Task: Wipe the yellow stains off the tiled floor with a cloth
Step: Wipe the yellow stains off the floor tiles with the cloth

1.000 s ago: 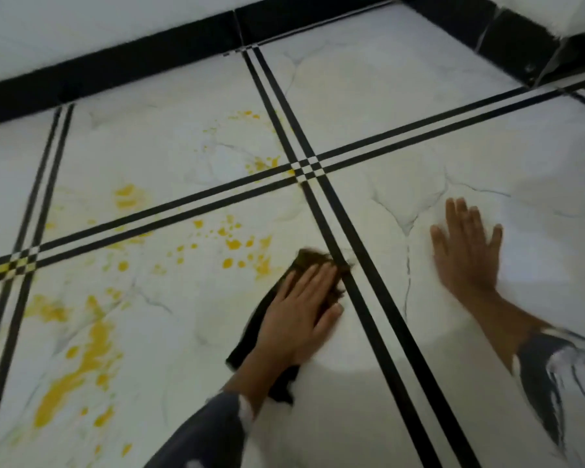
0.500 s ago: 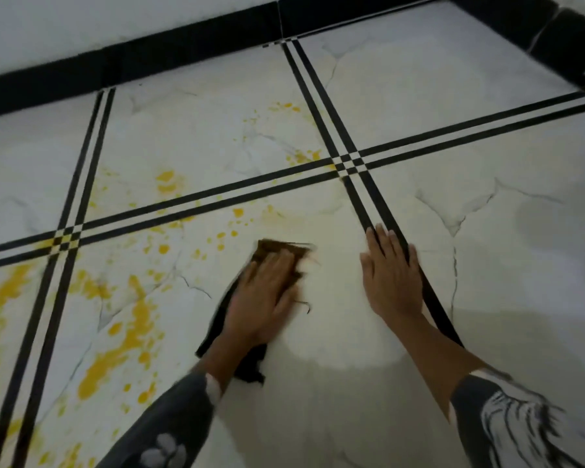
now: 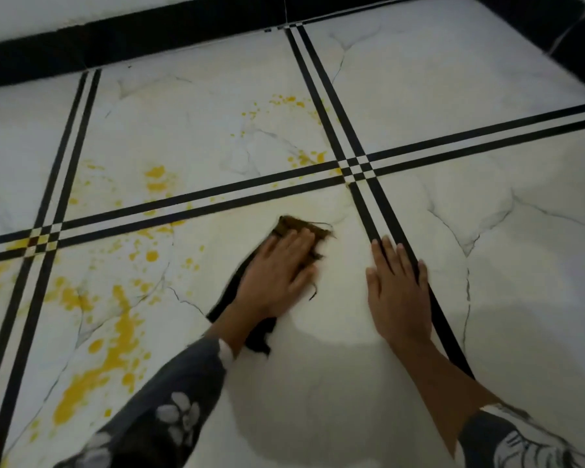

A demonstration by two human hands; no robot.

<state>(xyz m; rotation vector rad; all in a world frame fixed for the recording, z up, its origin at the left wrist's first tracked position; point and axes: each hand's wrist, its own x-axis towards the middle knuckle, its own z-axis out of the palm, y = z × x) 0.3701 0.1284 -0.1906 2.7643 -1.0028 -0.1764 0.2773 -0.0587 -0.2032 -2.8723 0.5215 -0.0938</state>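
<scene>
Head view. Left hand point(image 3: 277, 268) lies flat, palm down, fingers together and extended, pressing on a dark brown frayed cloth point(image 3: 301, 226); no closed grip on it. Most of the cloth is hidden under the palm and wrist. Only its frayed far edge beyond the fingertips and a dark strip along the wrist show. Its long axis runs from near-left by the wrist to far-right, towards the crossing of the black double grout lines point(image 3: 355, 168).

Right hand point(image 3: 397, 285) is spread flat on the white marble-pattern tiled floor point(image 3: 487, 79), empty, fingers splayed, its outer edge over one black line. Both patterned grey sleeves are cut off by the lower frame edge.

Yellow splashed stains point(image 3: 115, 339) lie left of the cloth; smaller spots point(image 3: 304, 158) sit beyond it. Edges are motion-blurred.
</scene>
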